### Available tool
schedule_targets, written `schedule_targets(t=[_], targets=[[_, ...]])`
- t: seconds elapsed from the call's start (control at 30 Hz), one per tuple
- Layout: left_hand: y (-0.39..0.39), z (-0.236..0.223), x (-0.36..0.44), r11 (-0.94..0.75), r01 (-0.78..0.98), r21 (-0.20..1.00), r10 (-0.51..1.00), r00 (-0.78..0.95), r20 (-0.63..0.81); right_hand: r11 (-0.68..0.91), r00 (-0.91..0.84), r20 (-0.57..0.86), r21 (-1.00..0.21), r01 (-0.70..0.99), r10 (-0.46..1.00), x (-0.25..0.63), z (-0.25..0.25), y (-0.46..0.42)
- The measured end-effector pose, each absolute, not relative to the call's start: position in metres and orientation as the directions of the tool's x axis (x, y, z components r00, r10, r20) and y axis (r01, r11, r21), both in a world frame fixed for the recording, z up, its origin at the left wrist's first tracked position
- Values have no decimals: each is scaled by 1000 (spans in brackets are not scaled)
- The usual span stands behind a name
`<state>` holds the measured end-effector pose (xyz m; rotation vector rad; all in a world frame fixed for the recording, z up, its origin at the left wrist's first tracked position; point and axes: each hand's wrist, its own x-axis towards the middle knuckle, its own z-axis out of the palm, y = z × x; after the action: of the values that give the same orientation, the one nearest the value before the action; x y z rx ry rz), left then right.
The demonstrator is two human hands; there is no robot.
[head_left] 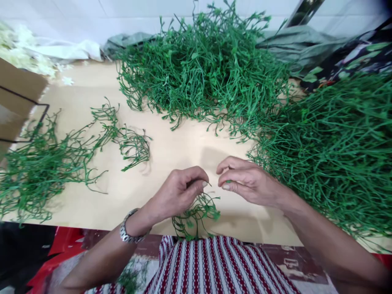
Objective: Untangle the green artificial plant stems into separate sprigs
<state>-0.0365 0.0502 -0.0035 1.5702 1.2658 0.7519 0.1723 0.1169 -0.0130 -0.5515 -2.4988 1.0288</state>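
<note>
My left hand, with a metal watch on its wrist, pinches the stem of a green artificial plant sprig. The sprig's thin curling branches hang below the palm, near the table's front edge. A short stem end pokes out past the thumb, pointing right. Just to the right, my right hand has thumb and forefinger together on a small green piece, mostly hidden by the fingers. A narrow gap separates the two hands.
A large heap of green sprigs lies at the back of the table. Another big heap fills the right. Looser sprigs lie at left, beside a cardboard box. White flowers are at the back left.
</note>
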Motion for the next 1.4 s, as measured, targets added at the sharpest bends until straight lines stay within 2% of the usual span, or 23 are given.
schedule_targets(t=[0.13, 0.3, 0.37, 0.47, 0.57, 0.67, 0.83, 0.97, 1.13, 1.27, 1.33, 1.4], targets=[[54, -11, -30, 167, 122, 978, 975, 128, -182, 652, -747, 271, -708, 273, 607, 166, -20, 119], [55, -19, -27, 242, -157, 958, 970, 41, -238, 599, -716, 178, -699, 391, 675, 159, -21, 117], [56, -20, -25, 284, -220, 933, 957, 11, -288, 459, -673, 105, -806, 374, 732, 154, -21, 115], [56, -20, -20, 292, -274, 916, 949, -34, -313, 178, -635, -31, -949, 262, 772, 145, -26, 110], [57, -19, -14, 240, -291, 926, 955, -98, -278, 15, -686, -95, -988, 153, 721, 136, -34, 103], [56, -19, -9, 208, -313, 927, 961, -110, -253, -57, -700, -142, -988, 143, 700, 132, -38, 97], [53, -21, -8, 244, -409, 879, 958, -39, -284, -26, -700, -115, -990, 137, 705, 134, -32, 93], [51, -20, -10, 270, -448, 852, 959, 45, -281, 69, -736, -46, -990, 126, 675, 139, -27, 93], [49, -19, -11, 375, -490, 787, 925, 257, -280, 265, -847, 95, -963, 56, 523, 145, -21, 99], [50, -22, -15, 404, -554, 728, 914, 284, -290, 271, -912, 125, -963, -16, 390, 150, -19, 103], [51, -24, -18, 387, -561, 732, 922, 241, -302, 233, -892, 86, -972, 22, 444, 151, -20, 104], [52, -25, -18, 341, -532, 775, 940, 171, -296, 175, -825, 33, -981, 81, 564, 150, -23, 104]])
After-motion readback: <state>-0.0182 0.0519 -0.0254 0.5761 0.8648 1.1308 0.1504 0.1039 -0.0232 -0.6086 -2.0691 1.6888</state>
